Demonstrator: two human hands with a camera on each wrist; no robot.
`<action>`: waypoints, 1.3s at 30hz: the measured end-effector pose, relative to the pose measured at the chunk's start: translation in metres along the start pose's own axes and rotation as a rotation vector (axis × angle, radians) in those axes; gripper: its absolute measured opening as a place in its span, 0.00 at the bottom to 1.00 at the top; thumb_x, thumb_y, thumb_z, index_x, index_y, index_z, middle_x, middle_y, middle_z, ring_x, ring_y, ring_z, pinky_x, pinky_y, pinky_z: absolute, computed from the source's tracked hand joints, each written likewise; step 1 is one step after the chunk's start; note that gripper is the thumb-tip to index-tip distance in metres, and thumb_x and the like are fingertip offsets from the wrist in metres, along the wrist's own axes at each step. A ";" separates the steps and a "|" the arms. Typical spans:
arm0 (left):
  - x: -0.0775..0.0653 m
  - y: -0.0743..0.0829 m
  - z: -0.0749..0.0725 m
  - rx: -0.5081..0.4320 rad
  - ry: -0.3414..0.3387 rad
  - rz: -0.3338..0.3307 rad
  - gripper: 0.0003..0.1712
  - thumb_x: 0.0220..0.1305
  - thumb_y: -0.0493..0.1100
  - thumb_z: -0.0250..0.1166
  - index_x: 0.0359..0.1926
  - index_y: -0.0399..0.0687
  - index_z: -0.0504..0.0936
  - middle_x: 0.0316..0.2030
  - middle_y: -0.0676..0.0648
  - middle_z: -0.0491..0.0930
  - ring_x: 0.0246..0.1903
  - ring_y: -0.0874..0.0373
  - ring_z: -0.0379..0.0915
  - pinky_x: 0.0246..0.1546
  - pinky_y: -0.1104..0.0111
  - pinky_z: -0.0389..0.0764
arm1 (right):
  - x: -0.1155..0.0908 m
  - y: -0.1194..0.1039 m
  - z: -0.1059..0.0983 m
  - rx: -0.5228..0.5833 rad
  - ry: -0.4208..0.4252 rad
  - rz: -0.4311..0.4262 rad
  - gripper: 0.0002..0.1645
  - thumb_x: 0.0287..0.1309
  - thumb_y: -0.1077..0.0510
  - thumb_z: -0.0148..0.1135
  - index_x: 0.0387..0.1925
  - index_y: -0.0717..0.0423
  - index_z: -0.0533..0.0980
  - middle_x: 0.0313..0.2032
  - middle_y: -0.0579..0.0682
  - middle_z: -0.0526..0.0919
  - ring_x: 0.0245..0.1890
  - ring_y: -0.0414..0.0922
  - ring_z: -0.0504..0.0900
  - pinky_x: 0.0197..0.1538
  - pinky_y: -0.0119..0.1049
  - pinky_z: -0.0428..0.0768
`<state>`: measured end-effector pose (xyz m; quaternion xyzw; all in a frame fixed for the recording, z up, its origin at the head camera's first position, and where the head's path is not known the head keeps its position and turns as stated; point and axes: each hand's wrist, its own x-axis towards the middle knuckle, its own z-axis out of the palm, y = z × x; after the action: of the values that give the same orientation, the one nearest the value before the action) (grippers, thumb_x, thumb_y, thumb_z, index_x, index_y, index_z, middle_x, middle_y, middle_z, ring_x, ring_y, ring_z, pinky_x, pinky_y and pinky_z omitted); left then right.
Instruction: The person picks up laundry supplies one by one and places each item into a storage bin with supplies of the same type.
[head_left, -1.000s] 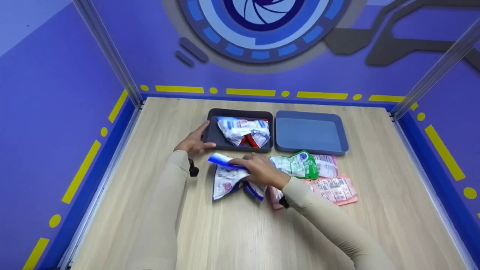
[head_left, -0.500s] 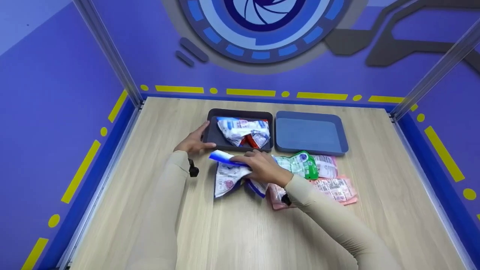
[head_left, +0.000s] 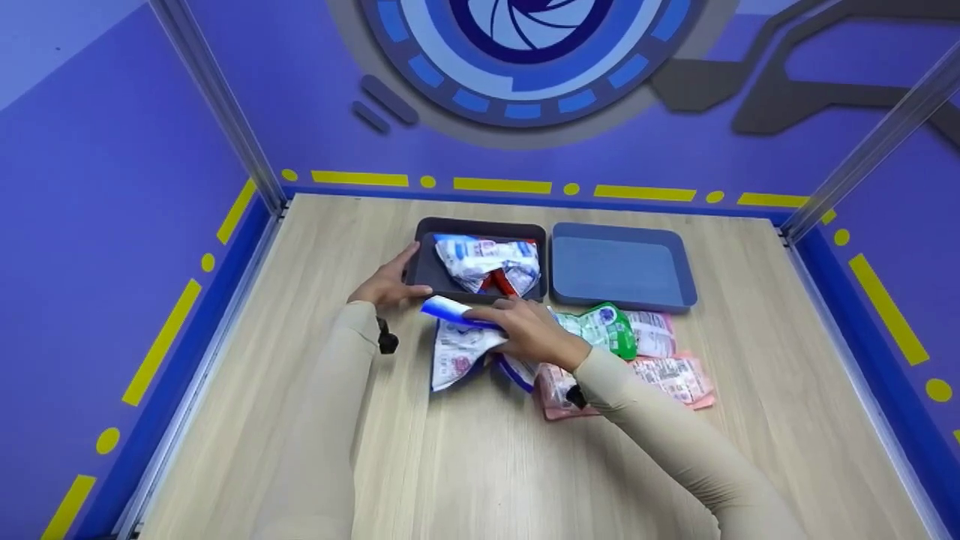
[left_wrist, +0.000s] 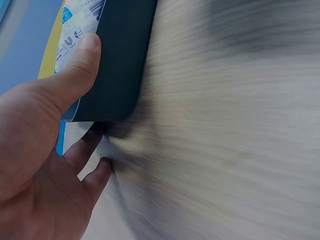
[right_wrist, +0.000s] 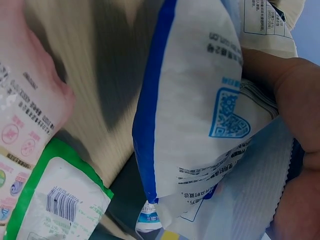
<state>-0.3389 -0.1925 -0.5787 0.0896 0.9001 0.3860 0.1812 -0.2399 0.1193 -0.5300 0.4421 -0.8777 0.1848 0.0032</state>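
Note:
My left hand (head_left: 384,286) holds the left front corner of a dark tray (head_left: 424,271), thumb along the front wall and fingers by the left end. In the left wrist view the thumb (left_wrist: 80,70) lies on the tray's wall. Inside the tray is a white, blue and red bag (head_left: 480,259). My right hand (head_left: 529,331) grips a white plastic bag with blue edges (head_left: 457,351) by its bunched middle, just in front of the tray. The right wrist view shows printed text and a heart-shaped code on this bag (right_wrist: 195,100); the hand partly hides its folds.
A blue-grey tray (head_left: 622,264) stands right of the dark one. In front of it lie a green-and-white bag (head_left: 611,330), a pink-and-white bag (head_left: 654,331) and pink packaging (head_left: 671,379), partly behind my right arm. Blue walls enclose the wooden table (head_left: 480,465).
My right hand has moved slightly away from me and to the right, carrying the white bag with blue edges closer to the dark tray. The left hand has stayed at the tray corner.

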 end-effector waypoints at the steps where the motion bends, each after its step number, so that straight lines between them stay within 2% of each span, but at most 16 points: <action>1: 0.000 0.000 0.000 0.005 0.000 -0.002 0.62 0.65 0.52 0.73 0.84 0.58 0.38 0.82 0.44 0.37 0.80 0.44 0.36 0.78 0.51 0.46 | 0.000 0.000 0.000 -0.004 0.004 -0.002 0.39 0.56 0.52 0.79 0.69 0.40 0.75 0.55 0.53 0.84 0.48 0.50 0.84 0.44 0.50 0.86; 5: 0.000 0.001 0.000 0.005 0.000 -0.010 0.62 0.65 0.53 0.73 0.84 0.59 0.38 0.83 0.46 0.36 0.80 0.45 0.35 0.78 0.51 0.45 | -0.001 0.000 -0.002 -0.016 0.011 0.001 0.39 0.55 0.52 0.79 0.69 0.39 0.75 0.53 0.53 0.85 0.46 0.50 0.84 0.42 0.50 0.86; 9: -0.001 0.002 0.001 -0.012 0.002 -0.021 0.62 0.64 0.53 0.74 0.84 0.60 0.39 0.83 0.46 0.36 0.80 0.45 0.35 0.78 0.50 0.45 | -0.002 0.001 -0.004 -0.010 0.001 0.014 0.40 0.56 0.53 0.79 0.69 0.38 0.74 0.54 0.53 0.85 0.48 0.51 0.84 0.44 0.50 0.86; 23: 0.001 0.001 0.001 -0.006 0.006 -0.009 0.61 0.65 0.53 0.73 0.84 0.60 0.39 0.83 0.46 0.36 0.80 0.45 0.36 0.79 0.52 0.45 | -0.002 0.001 -0.008 -0.009 -0.010 0.023 0.39 0.57 0.54 0.77 0.70 0.38 0.73 0.54 0.54 0.84 0.48 0.50 0.85 0.46 0.49 0.86; 32: 0.000 0.001 0.001 -0.006 0.006 -0.011 0.61 0.65 0.52 0.73 0.84 0.59 0.39 0.83 0.46 0.36 0.80 0.45 0.36 0.79 0.51 0.45 | -0.001 0.000 -0.010 -0.036 -0.007 0.036 0.39 0.58 0.53 0.76 0.70 0.37 0.73 0.54 0.52 0.85 0.43 0.48 0.84 0.37 0.43 0.84; 39: 0.000 0.001 0.001 -0.007 0.005 -0.013 0.60 0.66 0.51 0.72 0.84 0.60 0.39 0.83 0.46 0.37 0.80 0.45 0.37 0.78 0.51 0.47 | 0.000 0.001 -0.013 -0.046 -0.011 0.040 0.39 0.58 0.52 0.77 0.70 0.37 0.73 0.53 0.53 0.85 0.40 0.48 0.83 0.35 0.42 0.83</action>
<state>-0.3381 -0.1912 -0.5785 0.0823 0.8997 0.3881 0.1819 -0.2425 0.1239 -0.5184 0.4253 -0.8904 0.1623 0.0048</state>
